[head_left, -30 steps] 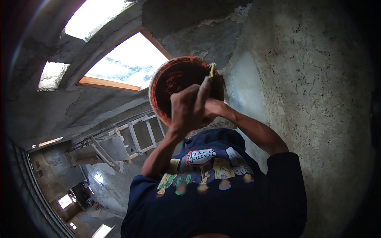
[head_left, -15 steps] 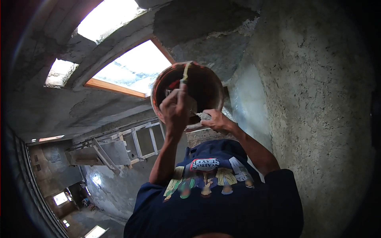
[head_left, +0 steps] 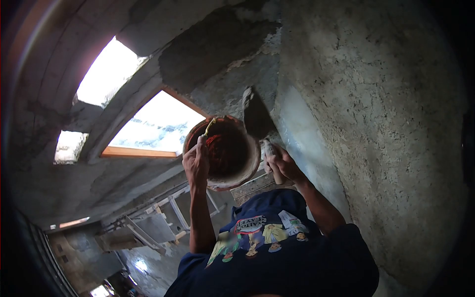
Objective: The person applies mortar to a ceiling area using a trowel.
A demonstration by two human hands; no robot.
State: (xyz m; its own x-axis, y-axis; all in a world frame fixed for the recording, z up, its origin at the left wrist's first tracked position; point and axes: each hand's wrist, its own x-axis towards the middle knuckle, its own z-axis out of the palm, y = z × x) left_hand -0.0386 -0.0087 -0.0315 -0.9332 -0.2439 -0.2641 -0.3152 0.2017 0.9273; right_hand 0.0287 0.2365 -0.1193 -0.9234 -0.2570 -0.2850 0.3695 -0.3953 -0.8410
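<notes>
Our left hand (head_left: 196, 163) closes its fingers left of the frame's centre, its forearm (head_left: 199, 215) nearly upright; our right hand (head_left: 284, 165) curls right of centre, its arm (head_left: 319, 205) slanting up-left.

One bucket (head_left: 253, 156), one trowel (head_left: 258, 116) (plus two hands (head_left: 196, 161) (head_left: 283, 162)) show.

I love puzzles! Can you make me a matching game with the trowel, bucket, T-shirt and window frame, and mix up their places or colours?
Things:
1. trowel
2. bucket
3. T-shirt
4. window frame

Places or colours:
A. dark blue, with printed figures
B. held by the left hand
C. orange-brown, around a bright opening
D. held by the right hand

Right pairs: 1-D, 2-B, 3-A, 4-C
</notes>
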